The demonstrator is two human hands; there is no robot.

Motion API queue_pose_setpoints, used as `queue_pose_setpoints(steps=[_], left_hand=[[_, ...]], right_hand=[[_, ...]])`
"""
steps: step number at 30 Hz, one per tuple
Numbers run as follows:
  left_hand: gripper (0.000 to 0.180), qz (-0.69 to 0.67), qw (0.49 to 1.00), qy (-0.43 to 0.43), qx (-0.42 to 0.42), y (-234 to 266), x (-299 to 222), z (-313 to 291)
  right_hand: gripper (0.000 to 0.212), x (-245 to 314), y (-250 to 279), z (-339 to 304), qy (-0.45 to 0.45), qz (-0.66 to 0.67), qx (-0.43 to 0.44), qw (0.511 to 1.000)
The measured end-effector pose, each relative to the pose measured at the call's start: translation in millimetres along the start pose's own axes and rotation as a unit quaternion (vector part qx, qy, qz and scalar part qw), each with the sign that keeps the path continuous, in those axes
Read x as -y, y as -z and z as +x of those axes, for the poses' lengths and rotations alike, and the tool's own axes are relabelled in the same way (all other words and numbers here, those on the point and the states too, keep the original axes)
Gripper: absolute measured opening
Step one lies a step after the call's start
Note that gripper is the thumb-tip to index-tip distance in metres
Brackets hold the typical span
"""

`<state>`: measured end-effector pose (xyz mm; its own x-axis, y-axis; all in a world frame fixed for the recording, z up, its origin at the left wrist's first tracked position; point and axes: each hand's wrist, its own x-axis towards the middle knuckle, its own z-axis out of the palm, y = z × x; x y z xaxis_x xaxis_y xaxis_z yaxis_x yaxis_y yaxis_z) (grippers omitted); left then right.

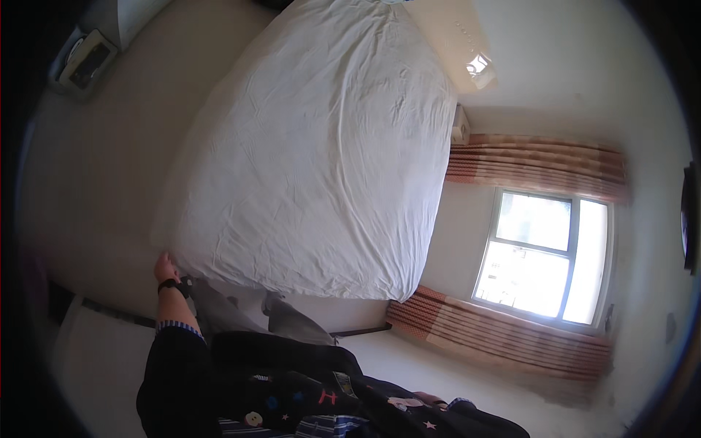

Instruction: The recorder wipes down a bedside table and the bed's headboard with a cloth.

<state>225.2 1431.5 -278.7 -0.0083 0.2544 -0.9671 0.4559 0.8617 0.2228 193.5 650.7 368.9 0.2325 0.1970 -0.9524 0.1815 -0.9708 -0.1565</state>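
A bed with a wrinkled white fitted sheet (314, 160) stretches away in front of me. My left hand (166, 268), with a dark band on its wrist, is at the near left corner of the bed, right by the sheet's edge. It is small and blurred, so I cannot make out whether its fingers touch or hold the sheet. Low in the view, my right hand (429, 398) rests close against my dark patterned top (292, 394). Its fingers are mostly hidden, and nothing shows in it.
Pale floor (109, 160) runs along the bed's left side, with a light-coloured box-like object (87, 62) at the far left. A window (544, 255) with reddish patterned curtains (540, 164) is on the right. A headboard (445, 36) stands at the far end.
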Motion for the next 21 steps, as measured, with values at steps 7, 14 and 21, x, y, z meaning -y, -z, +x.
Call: queue_pose_setpoints(steps=[7, 14, 21], left_hand=[[0.091, 0.052, 0.999, -0.008, -0.012, -1, -18, 36], [0.061, -0.047, 0.99, 0.021, 0.132, 13, 5, 74], [0.06, -0.044, 0.997, 0.07, 0.003, 15, -5, 55]], right_hand=[[0.03, 95, 70, 36, -0.351, 0.588, -0.15, 0.714], [0.031, 138, 61, 45, -0.239, 0.376, -0.069, 0.893], [0.035, 130, 61, 78, -0.354, 0.545, -0.052, 0.758]])
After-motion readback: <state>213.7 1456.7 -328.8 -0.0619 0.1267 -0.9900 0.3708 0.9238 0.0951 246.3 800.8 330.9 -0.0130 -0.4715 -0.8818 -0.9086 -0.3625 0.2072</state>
